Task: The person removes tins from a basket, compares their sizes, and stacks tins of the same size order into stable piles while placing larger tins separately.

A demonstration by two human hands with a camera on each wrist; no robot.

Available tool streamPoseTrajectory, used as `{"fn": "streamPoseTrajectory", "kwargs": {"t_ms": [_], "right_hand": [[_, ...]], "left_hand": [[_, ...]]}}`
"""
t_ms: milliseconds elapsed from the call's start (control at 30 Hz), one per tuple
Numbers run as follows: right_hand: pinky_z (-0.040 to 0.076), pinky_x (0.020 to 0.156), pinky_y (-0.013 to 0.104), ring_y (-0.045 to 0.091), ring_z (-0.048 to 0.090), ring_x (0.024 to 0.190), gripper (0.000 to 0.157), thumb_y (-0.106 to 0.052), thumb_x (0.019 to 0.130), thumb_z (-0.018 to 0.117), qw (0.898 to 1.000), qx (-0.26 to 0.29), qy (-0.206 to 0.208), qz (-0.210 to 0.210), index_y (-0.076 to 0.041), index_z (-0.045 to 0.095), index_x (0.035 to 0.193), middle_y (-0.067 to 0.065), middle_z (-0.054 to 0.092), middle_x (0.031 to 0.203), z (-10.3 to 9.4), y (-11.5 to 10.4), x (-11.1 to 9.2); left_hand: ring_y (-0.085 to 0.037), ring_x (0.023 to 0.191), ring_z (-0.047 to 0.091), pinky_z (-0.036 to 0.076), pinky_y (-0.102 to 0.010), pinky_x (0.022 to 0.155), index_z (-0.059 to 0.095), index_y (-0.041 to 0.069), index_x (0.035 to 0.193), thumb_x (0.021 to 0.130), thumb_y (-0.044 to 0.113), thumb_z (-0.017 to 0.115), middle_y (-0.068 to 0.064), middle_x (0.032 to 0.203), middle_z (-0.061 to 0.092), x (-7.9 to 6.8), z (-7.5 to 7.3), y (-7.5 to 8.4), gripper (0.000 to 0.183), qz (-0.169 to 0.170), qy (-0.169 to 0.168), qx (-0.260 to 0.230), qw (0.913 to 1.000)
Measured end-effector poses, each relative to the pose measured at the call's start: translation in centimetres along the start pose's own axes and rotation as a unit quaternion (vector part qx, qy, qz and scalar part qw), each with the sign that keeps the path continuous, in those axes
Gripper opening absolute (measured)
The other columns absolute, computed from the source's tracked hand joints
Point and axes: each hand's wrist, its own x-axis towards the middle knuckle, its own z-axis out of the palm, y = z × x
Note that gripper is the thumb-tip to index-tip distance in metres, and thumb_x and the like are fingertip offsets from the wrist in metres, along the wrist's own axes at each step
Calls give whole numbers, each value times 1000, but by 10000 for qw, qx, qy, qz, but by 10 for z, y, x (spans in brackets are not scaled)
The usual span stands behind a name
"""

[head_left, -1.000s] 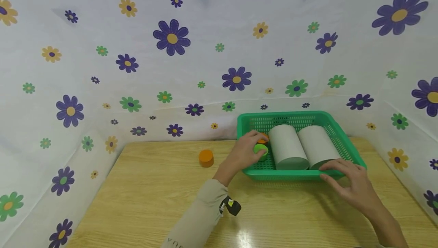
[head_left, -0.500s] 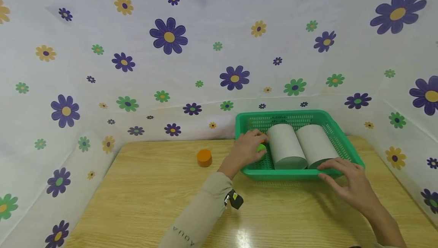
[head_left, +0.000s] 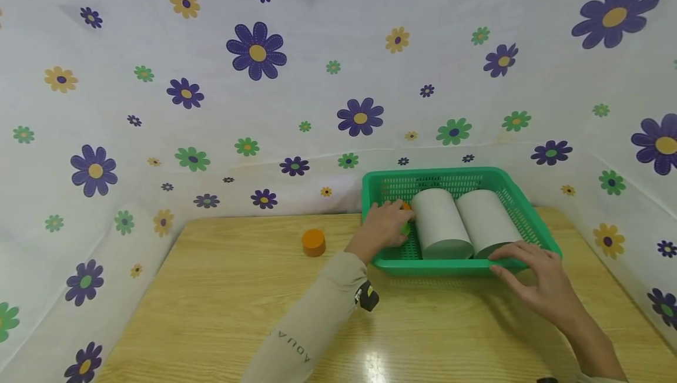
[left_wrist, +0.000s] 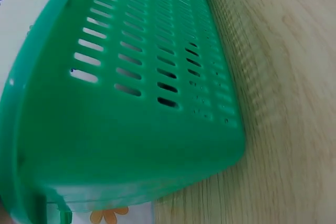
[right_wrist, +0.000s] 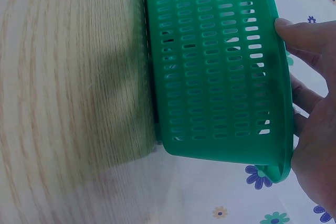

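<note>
The left hand (head_left: 385,223) reaches into the left end of the green basket (head_left: 449,264), its fingers over a light-green cap (head_left: 405,229) they mostly hide; whether they grip it, I cannot tell. An orange cap (head_left: 406,207) shows just behind. Two white cylinders (head_left: 441,218) lie alongside. The right hand (head_left: 545,280) pinches the basket's near rim, thumb outside. Another orange piece (head_left: 314,242) stands on the table (head_left: 227,289), left of the basket.

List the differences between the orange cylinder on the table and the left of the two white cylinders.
The orange cylinder is much smaller than the left white cylinder.
The orange one stands on a flat end; the white one lies on its side.
The orange one is on the table, the white one in the green basket.
Both are plain and round-ended.
</note>
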Motion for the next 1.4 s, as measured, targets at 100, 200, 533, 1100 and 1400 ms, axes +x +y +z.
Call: {"fn": "streamPoseTrajectory", "kwargs": {"t_ms": [100,200,533,1100,1400], "right_hand": [[30,86,56,-8,51,105,36,8,71,85,10000,3,4,-23,-15,75,98,-9,69,99,0,-2,0],[30,86,56,-8,51,105,36,8,71,85,10000,19,-7,-23,-14,74,97,-8,69,99,0,-3,0],[29,87,59,-8,51,106,35,7,73,84,10000,22,6,62,-15,74,98,-8,69,100,0,-3,1],[28,87,59,-8,51,105,37,8,72,85,10000,44,6,24,-16,74,99,-8,69,100,0,0,1],[29,87,60,-9,50,106,37,6,74,84,9999,52,-10,106,-19,74,99,-8,69,101,1,1,-1]], "left_hand": [[-25,136,50,42,-52,111,60,32,141,94,37,75,0,147,51,3,3,1,50,-28,-68,11,10000],[-24,135,51,44,-51,110,60,33,141,95,35,74,1,147,50,5,6,2,48,-54,-145,63,9999],[-21,126,56,46,-48,107,62,34,138,94,30,76,4,142,53,5,5,3,46,-26,-195,167,9997],[-28,129,53,48,-47,105,67,31,131,93,24,76,0,138,53,-5,-11,3,40,76,82,-62,9999],[-23,117,54,51,-37,97,65,27,134,95,29,75,-4,130,55,-19,-23,2,40,235,364,-37,9991]]}}
